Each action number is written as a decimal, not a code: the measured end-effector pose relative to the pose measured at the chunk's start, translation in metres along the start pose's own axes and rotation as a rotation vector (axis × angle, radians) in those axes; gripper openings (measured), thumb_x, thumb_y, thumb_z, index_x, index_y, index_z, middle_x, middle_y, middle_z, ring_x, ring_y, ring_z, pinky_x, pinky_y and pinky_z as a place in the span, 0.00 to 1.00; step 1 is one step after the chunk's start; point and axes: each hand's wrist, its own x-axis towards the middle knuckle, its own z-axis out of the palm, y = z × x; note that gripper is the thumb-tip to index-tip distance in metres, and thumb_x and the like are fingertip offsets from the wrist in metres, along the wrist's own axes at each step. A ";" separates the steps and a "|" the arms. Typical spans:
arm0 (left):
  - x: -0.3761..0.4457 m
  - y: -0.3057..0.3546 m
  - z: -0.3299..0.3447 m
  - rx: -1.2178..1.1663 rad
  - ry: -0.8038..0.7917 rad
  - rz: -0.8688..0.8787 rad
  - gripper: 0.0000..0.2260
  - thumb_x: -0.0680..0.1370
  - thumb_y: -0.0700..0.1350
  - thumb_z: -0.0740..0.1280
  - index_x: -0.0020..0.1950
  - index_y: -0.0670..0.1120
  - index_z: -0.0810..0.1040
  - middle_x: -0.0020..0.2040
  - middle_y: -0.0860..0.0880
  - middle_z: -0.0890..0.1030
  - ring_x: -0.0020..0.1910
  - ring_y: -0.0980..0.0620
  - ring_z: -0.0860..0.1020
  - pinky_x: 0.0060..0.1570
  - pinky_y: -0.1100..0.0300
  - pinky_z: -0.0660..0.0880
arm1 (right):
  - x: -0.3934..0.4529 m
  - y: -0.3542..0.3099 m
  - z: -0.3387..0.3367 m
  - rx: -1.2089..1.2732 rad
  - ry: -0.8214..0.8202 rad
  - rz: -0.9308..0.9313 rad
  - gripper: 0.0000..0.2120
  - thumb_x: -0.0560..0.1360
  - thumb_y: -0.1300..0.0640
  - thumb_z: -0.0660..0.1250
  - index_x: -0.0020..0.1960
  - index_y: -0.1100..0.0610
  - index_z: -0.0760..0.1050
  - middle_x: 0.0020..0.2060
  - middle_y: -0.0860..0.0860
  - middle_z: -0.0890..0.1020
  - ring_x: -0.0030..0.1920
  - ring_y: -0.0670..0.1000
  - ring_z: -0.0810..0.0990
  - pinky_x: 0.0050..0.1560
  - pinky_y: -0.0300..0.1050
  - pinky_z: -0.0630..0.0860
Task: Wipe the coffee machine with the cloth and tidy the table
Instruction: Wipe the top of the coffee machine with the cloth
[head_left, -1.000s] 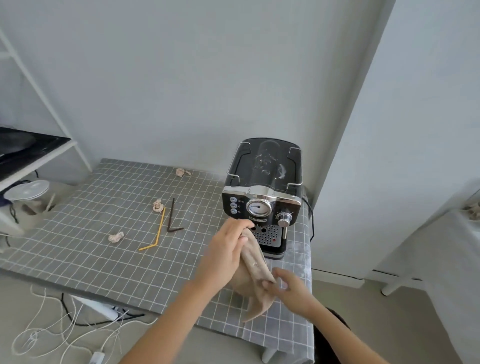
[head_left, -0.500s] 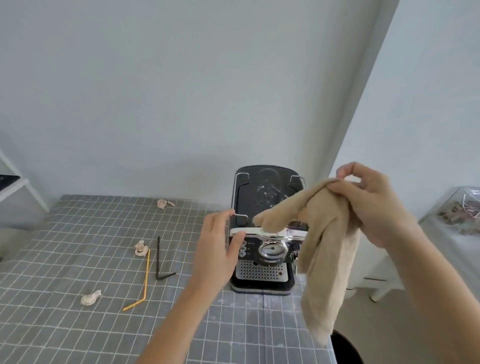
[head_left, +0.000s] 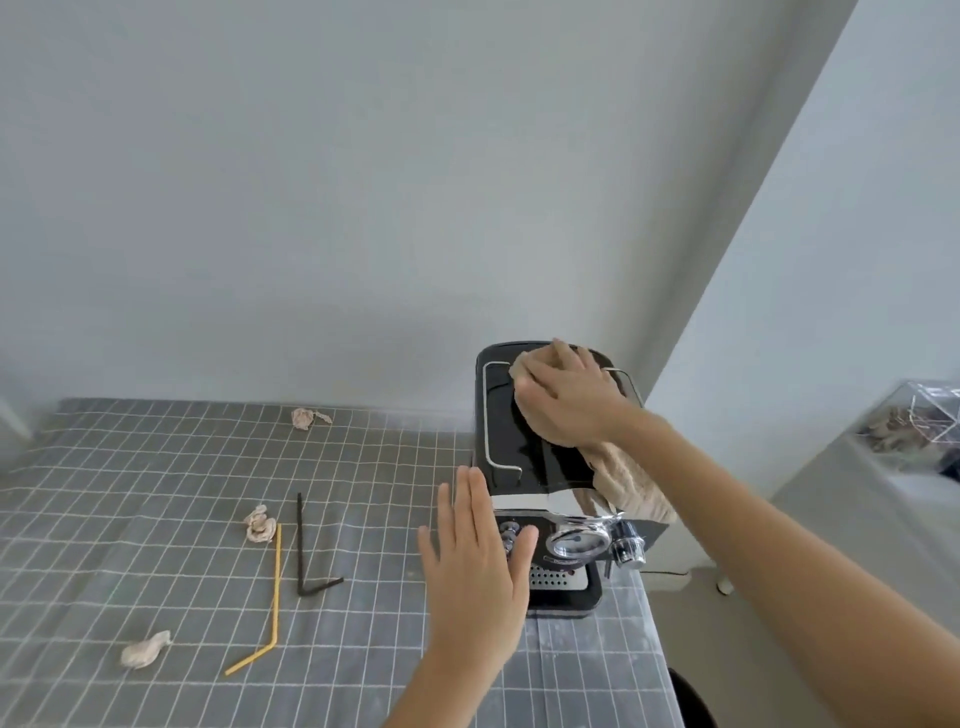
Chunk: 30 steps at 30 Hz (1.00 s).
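Grey checked cloth covers the worktop (head_left: 156, 519), on which the litter for the tidying step lies to the left, well apart from both hands: nearest, a crumpled paper scrap (head_left: 143, 649) and a bent yellow straw (head_left: 275, 592); beyond these a bent black straw (head_left: 306, 551) and a second paper scrap (head_left: 261, 525); farthest, near the wall, a third paper scrap (head_left: 306, 417). Left hand (head_left: 475, 566): open and flat, fingers straight and together, holding nothing, raised at the near left corner of the coffee machine (head_left: 524, 462); whether the palm touches the casing cannot be told, though the pose suggests bracing. Coffee machine: stands at the right edge of the worktop, control panel and gauge facing the person, its long axis running away toward the wall, so a wiping stroke would likely travel front to back along the black top. Right hand (head_left: 566, 400): the farther of the two, laid palm down with fingers spread on the beige cloth (head_left: 623, 478), pressing it against the rear of the machine's top; the cloth's free end trails forward and hangs over the right front edge, above the knob. Judged stage: wiping of the top under way, front panel and litter yet to be dealt with
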 end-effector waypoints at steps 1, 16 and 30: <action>0.000 0.002 -0.001 -0.002 0.006 -0.005 0.32 0.81 0.64 0.42 0.78 0.45 0.52 0.77 0.47 0.60 0.75 0.44 0.62 0.66 0.40 0.69 | 0.004 0.002 0.017 -0.034 0.013 0.008 0.26 0.81 0.37 0.46 0.77 0.40 0.54 0.80 0.52 0.47 0.79 0.60 0.45 0.76 0.62 0.48; 0.003 0.012 -0.002 0.141 -0.041 -0.001 0.32 0.80 0.65 0.44 0.78 0.48 0.53 0.78 0.47 0.57 0.75 0.43 0.60 0.65 0.40 0.68 | 0.008 0.040 0.038 0.086 0.143 -0.252 0.17 0.81 0.40 0.55 0.69 0.32 0.68 0.79 0.44 0.55 0.79 0.48 0.45 0.78 0.59 0.45; -0.006 0.014 -0.007 0.138 -0.090 -0.028 0.34 0.78 0.68 0.40 0.78 0.49 0.50 0.79 0.48 0.55 0.77 0.43 0.58 0.67 0.40 0.66 | 0.004 0.033 0.037 0.059 0.114 -0.229 0.18 0.81 0.40 0.54 0.71 0.32 0.66 0.80 0.44 0.53 0.80 0.51 0.43 0.77 0.63 0.45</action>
